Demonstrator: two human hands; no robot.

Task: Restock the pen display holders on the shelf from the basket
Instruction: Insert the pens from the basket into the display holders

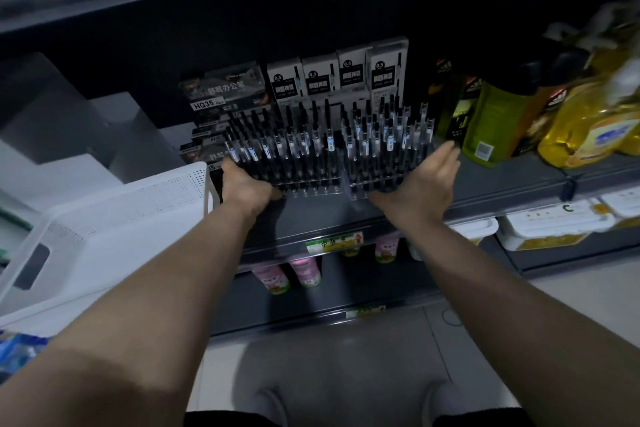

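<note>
Pen display holders (332, 180), two clear tiered racks packed with upright pens (301, 142), stand side by side on the dark shelf (325, 215) in front of you. Your left hand (247, 185) grips the outer end of the left holder (304, 184), fingers curled behind it and thumb on its front edge. Your right hand (420, 180) lies flat against the outer end of the right holder (377, 180), fingers straight, thumb at the front base. Behind stand white boxes (318, 80) marked "0.5" and a dark box (221, 94) labelled "HQ35". The white perforated basket (121, 218) sits just left. The shelf-edge price tag (334, 242) is too blurred to read.
</note>
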